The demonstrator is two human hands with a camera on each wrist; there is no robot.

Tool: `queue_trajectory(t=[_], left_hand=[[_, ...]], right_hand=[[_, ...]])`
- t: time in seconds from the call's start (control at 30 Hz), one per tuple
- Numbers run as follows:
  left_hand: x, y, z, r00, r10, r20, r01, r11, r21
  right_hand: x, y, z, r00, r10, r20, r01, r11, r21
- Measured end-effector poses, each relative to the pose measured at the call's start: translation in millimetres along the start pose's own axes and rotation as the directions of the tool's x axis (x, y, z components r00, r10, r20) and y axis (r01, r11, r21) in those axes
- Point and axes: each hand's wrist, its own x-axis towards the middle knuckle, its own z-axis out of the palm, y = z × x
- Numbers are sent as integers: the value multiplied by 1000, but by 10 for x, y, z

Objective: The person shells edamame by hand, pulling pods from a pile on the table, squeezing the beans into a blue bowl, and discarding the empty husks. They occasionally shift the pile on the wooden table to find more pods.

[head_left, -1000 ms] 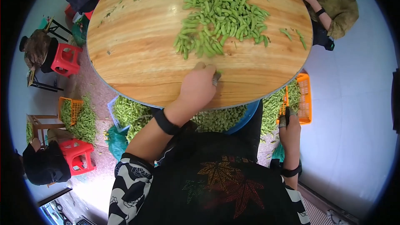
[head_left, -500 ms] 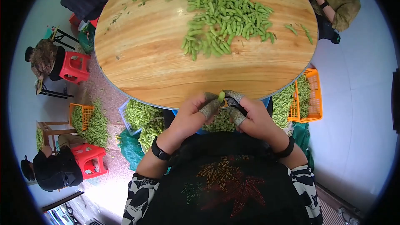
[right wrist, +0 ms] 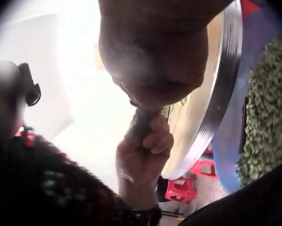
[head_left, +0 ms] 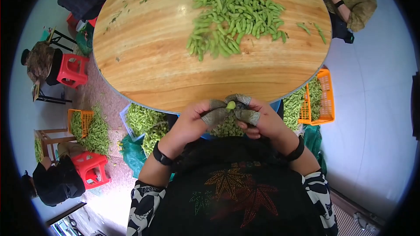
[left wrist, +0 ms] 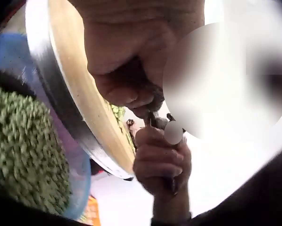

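Note:
My left hand (head_left: 192, 120) pinches a green bean pod (head_left: 231, 105) between thumb and forefinger at the table's near edge. Facing it, my right hand (head_left: 267, 120) has its thumb and forefinger at the same pod. Grey covers (head_left: 214, 116) wrap the thumb and forefinger of each hand. In the left wrist view, a dark tool (left wrist: 174, 186) pokes out below my right fist; its kind cannot be told. Below both hands, a blue basin (left wrist: 84, 188) holds many small green pods. A heap of green pods (head_left: 236, 17) lies on the round wooden table (head_left: 148, 61).
An orange crate (head_left: 330, 100) with pods stands right of the table. To the left are a pale crate (head_left: 127, 120) of pods, a green sack (head_left: 133, 155) and red stools (head_left: 89, 168). Other people sit at the left and upper right.
My left hand has come back from the pods on the table with one pod. My right hand has risen from beside the orange crate, and both hands now meet over the basin.

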Motion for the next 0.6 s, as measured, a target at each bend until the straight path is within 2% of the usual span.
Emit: queue_trajectory(t=[0.03, 0.07, 0.1, 0.13, 0.17, 0.2, 0.23, 0.27, 0.3, 0.33, 0.37, 0.4, 0.53, 0.6], left_hand=[[9, -34, -38, 1000, -3, -2, 3, 1000, 0], [35, -99, -78, 991, -71, 116, 104, 944, -313], [52, -105, -84, 964, -96, 248, 227, 783, -579], [53, -91, -65, 964, -99, 248, 229, 784, -577], [58, -57, -23, 976, -129, 173, 200, 841, -503], [66, -33, 20, 984, -150, 95, 176, 890, -420], [85, -72, 42, 984, -152, 97, 178, 891, -418], [116, -136, 50, 995, 100, -9, -100, 995, 26], [134, -157, 66, 931, 366, 12, -327, 817, 475], [133, -152, 80, 931, 364, 15, -327, 816, 477], [125, -124, 94, 867, 497, 46, -357, 552, 754], [118, -96, 105, 790, 599, 128, -310, 211, 927], [146, -97, 185, 747, 654, 115, -248, 114, 962], [191, -212, 144, 730, 677, 97, -333, 228, 915]], right_hand=[[-5, -26, 4, 995, 82, 62, -91, 981, 173], [12, -18, -38, 995, 82, 64, -92, 980, 174], [36, 7, -100, 985, 120, 121, -148, 954, 262], [47, 16, -129, 972, 151, 180, -206, 916, 345], [40, 10, -130, 972, 149, 180, -204, 915, 348], [23, -13, -112, 984, 147, 104, -171, 944, 283], [11, -28, -95, 990, 140, 28, -143, 966, 214], [12, -31, -74, 990, 137, 28, -140, 966, 216], [13, -25, -45, 994, 108, -17, -106, 992, 69], [7, -14, -28, 996, 73, -57, -77, 994, -81], [3, 5, -29, 996, 70, -56, -74, 994, -78], [5, 30, -32, 997, 30, -66, -36, 995, -89], [0, 63, -27, 994, -69, -79, 57, 988, -143], [15, 85, -49, 996, -62, -68, 53, 989, -136]])
